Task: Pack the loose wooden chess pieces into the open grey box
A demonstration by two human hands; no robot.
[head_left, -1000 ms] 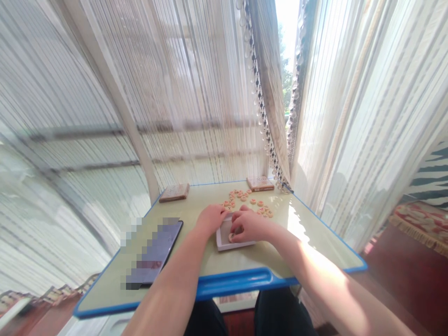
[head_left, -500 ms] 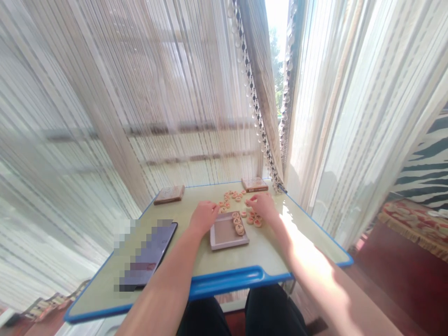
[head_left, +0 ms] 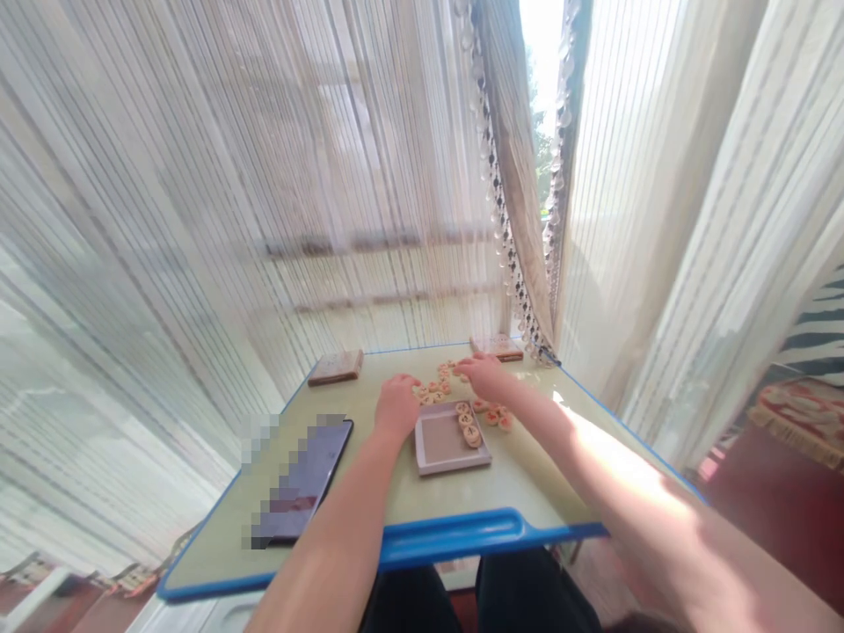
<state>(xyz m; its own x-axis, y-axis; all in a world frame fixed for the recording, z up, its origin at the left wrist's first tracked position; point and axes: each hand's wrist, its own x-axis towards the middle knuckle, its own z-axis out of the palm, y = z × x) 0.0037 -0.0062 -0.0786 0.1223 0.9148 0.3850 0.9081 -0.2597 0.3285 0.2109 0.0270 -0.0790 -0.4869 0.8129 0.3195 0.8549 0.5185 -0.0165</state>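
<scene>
My left hand (head_left: 396, 406) is beside the back left corner of a shallow cardboard box (head_left: 422, 464), fingers bent and slightly apart near some loose round wooden Chinese chess pieces (head_left: 433, 387). No piece shows in its grasp. My right hand (head_left: 486, 375) reaches over the back of the scattered pieces, its fingers stretched forward and apart; what lies under the fingertips is partly hidden. Inside the box, a row of chess pieces (head_left: 465, 420) lines the right side. More pieces with red markings (head_left: 492, 418) lie just right of the box, under my right forearm.
A tablet (head_left: 309, 483), partly pixelated, lies on the left of the blue-edged table (head_left: 217, 527). Flat boxes stand at the back left (head_left: 336, 367) and back right (head_left: 506, 349). String curtains (head_left: 396, 220) hang behind the table.
My right hand has moved left and farther back over the pieces, its fingers now stretched out. My left hand stays near the box corner. The view has swung slightly left.
</scene>
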